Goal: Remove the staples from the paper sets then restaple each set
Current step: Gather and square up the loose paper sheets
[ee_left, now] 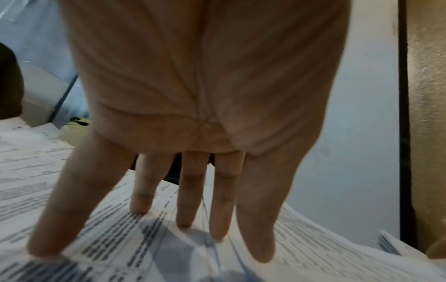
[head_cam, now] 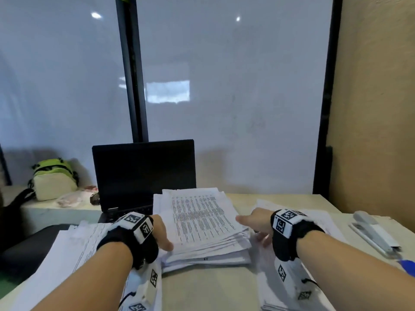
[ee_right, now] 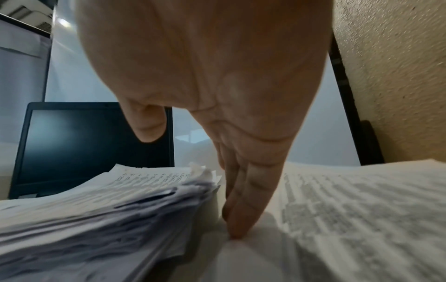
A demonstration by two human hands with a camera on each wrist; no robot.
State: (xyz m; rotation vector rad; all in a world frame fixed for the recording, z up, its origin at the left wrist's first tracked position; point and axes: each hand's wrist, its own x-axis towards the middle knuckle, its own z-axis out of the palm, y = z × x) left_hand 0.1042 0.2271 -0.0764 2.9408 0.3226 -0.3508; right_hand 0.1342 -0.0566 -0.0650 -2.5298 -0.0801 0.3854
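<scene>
Between both sets of fingers, the central paper stack is lying with its long axis running away from the person. Left hand is resting straight, spread fingers on its left edge; right hand is touching down just beside its right edge, fingers straight, together, holding nothing. Stapler is lying well right, nearer the right hand.

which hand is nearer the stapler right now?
Right. The right hand is between the center paper stack and the stapler, fingers down on papers. The left hand rests on the stack's far side.
</scene>
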